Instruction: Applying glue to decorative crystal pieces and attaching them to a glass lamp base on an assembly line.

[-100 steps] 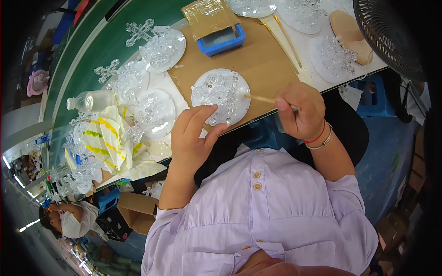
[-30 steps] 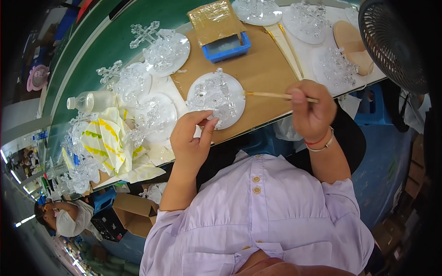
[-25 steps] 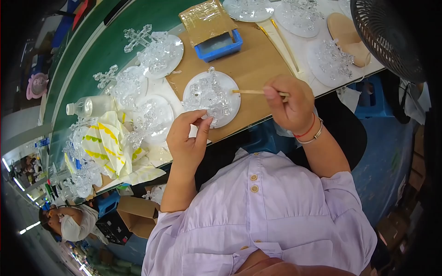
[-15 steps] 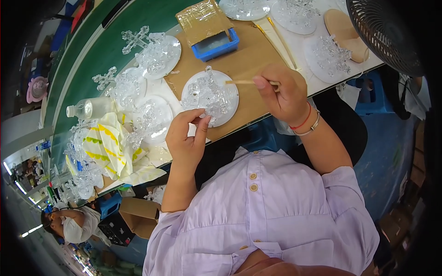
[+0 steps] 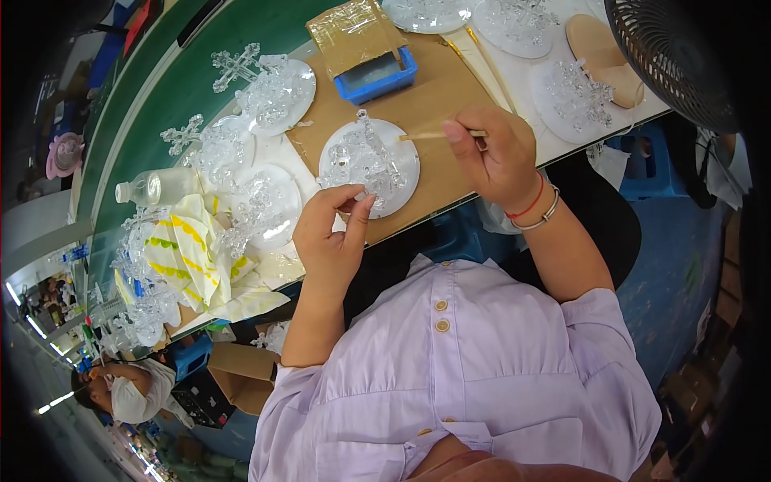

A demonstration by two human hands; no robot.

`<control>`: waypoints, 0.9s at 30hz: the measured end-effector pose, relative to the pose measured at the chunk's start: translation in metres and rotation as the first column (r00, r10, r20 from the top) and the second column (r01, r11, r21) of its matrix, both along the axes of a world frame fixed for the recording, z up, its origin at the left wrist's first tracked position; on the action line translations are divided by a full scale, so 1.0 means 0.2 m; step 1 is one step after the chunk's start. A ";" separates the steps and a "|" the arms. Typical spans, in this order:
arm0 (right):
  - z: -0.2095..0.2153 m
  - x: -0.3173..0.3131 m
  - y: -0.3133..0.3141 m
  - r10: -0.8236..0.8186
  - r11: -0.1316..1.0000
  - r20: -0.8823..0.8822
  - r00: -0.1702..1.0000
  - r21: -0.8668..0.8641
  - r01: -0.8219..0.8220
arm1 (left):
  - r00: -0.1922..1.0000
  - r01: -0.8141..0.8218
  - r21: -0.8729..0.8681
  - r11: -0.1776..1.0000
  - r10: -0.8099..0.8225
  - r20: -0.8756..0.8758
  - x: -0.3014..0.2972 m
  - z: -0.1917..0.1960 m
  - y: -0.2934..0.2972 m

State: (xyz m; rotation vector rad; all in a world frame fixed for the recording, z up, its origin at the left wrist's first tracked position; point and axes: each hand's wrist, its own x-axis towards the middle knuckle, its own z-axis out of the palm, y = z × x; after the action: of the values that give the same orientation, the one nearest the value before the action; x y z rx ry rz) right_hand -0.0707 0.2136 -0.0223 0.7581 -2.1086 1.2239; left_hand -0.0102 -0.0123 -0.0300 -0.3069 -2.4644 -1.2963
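My left hand (image 5: 331, 237) pinches a small clear crystal piece (image 5: 359, 201) at the near rim of a round white plate (image 5: 405, 159) heaped with clear crystal ornaments. That plate rests on a brown cardboard sheet (image 5: 434, 96). My right hand (image 5: 496, 157) is closed on a thin wooden stick (image 5: 419, 136) whose tip points left over the plate's right side.
A blue tray (image 5: 377, 76) with a tan wrapped block sits behind the plate. More plates of crystal pieces (image 5: 277, 96) line the bench, with a plastic bottle (image 5: 157, 186) and yellow-striped bag (image 5: 193, 257) at left. A black fan (image 5: 675, 56) stands at right; another person (image 5: 128, 394) sits below left.
My right hand with the stick has drifted left and back toward the plate. My left hand has shifted from resting on the plate's edge to pinching a small piece at its near rim.
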 end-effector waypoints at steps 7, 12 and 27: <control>0.00 0.10 -0.02 0.067 0.996 -0.102 0.992 0.060 -0.061 | 1.000 -0.009 0.028 1.000 0.009 0.003 -0.01 -0.02 -0.01; -0.01 0.14 -0.04 0.123 0.992 -0.073 0.990 0.022 -0.122 | 1.000 0.005 -0.009 1.000 -0.005 -0.025 -0.01 0.00 -0.01; -0.01 0.13 0.04 -0.019 0.999 -0.007 1.000 0.027 0.019 | 1.000 0.006 0.006 1.000 -0.006 -0.011 -0.01 -0.01 0.00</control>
State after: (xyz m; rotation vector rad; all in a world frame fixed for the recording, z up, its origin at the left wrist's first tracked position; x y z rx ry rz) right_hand -0.0445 0.2218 -0.0242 0.7512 -2.1259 1.1831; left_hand -0.0115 -0.0133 -0.0311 -0.3190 -2.4522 -1.3002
